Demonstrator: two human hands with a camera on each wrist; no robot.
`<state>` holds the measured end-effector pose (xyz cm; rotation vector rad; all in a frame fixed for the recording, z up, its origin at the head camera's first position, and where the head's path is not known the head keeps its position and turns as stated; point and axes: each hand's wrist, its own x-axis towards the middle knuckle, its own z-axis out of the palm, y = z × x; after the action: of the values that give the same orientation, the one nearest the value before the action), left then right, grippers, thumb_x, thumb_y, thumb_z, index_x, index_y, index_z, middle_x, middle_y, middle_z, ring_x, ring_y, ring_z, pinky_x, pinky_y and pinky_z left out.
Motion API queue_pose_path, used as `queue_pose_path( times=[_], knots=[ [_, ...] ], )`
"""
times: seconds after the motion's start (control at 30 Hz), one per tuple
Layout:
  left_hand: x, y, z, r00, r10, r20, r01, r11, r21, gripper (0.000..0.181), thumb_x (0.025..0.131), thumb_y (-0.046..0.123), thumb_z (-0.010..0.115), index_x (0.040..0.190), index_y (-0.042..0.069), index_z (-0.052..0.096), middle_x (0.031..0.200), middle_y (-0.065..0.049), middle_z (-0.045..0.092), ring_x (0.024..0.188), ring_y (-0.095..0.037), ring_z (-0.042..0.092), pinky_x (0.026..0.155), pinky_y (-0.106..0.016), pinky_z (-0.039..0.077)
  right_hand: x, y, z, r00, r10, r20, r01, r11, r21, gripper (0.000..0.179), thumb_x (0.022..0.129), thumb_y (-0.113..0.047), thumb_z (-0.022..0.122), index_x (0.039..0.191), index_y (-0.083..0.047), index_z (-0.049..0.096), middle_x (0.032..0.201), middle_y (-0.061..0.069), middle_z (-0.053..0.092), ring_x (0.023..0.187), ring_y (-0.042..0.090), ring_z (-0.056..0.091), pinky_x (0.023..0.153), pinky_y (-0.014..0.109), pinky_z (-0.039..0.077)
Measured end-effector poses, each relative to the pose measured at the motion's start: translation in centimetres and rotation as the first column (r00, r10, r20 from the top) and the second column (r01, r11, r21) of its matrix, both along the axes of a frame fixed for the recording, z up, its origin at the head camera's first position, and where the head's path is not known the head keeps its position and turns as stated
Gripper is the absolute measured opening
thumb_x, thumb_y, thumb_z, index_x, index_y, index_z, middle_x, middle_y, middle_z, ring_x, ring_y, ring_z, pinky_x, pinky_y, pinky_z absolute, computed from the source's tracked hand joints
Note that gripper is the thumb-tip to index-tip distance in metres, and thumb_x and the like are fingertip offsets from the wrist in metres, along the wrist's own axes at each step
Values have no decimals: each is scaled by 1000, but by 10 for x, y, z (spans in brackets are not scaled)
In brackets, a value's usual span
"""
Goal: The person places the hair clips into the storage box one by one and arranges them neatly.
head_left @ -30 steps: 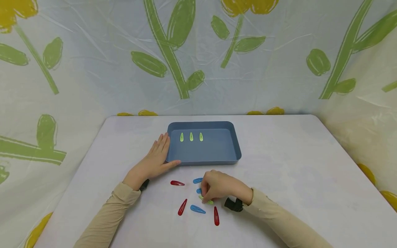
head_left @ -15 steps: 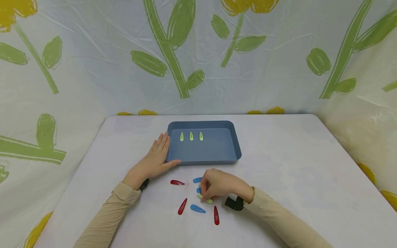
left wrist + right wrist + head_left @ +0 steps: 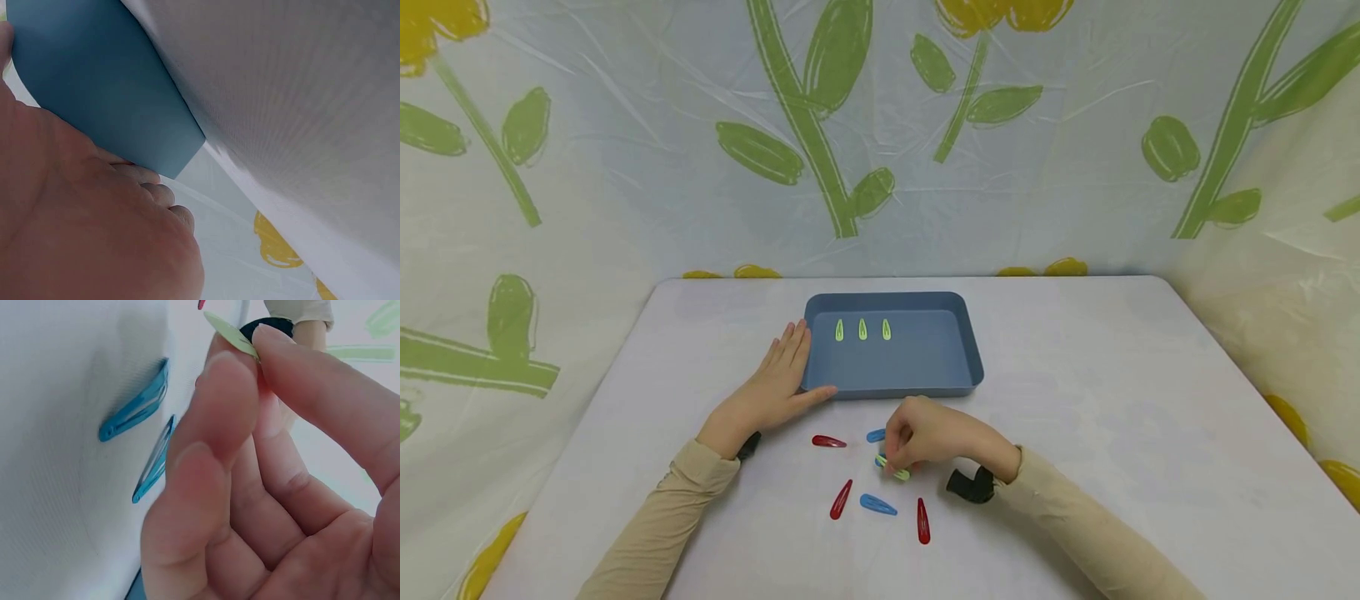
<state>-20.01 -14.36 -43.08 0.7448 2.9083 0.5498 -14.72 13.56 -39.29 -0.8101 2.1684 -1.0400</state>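
Note:
My right hand [image 3: 928, 433] pinches a light green snap hair clip [image 3: 230, 334] between thumb and fingers, close over the table. Under and beside that hand lie blue hair clips [image 3: 139, 403], partly covered by it in the head view. My left hand [image 3: 775, 379] lies with straight fingers along the left side of a blue tray [image 3: 910, 392], its thumb at the front edge. Inside the tray, three light green hair clips [image 3: 862, 330] stand in a row toward the back left. In the left wrist view the palm is beside the tray's outer wall [image 3: 106, 81].
Near the right hand lie another blue hair clip [image 3: 878, 505] and three red ones: one at the left [image 3: 829, 442], a tilted red clip [image 3: 841, 500] and a red clip [image 3: 923, 521] nearer the front. A flowered sheet [image 3: 662, 167] hangs behind the white table [image 3: 1075, 375].
My right hand has risen off the table with the green hair clip pinched in it, moving slightly away from the body. The left hand and tray have stayed put.

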Motion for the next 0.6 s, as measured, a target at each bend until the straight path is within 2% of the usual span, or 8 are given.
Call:
queue_pose_path(
  times=[0.13, 0.37, 0.6],
  knots=[
    [-1, 0, 1, 1000, 0, 3, 0, 1000, 0, 107, 94, 69, 46, 156, -6, 0, 164, -19, -9, 150, -30, -13, 120, -51, 0, -3, 1, 1, 1000, -12, -3, 11, 1000, -28, 18, 82, -2, 79, 68, -7, 69, 60, 1, 63, 52, 26, 58, 50, 23, 47],
    [0, 1, 3, 1000, 0, 10, 0, 1000, -4, 109, 93, 70, 47, 156, -6, 0, 164, -19, -8, 150, -31, -13, 120, -51, 0, -7, 4, 4, 999, -46, 7, 46, 998, -43, 15, 83, -5, 78, 71, -8, 70, 62, 3, 64, 53, 18, 57, 52, 25, 49],
    [0, 1, 3, 1000, 0, 8, 0, 1000, -3, 109, 93, 70, 48, 156, -7, 1, 164, -20, -7, 150, -32, -12, 120, -52, 0, -12, 8, 7, 994, -111, 17, 112, 989, -100, 11, 84, -6, 78, 74, -6, 72, 65, 6, 68, 61, 39, 62, 55, 34, 52]
  ],
)
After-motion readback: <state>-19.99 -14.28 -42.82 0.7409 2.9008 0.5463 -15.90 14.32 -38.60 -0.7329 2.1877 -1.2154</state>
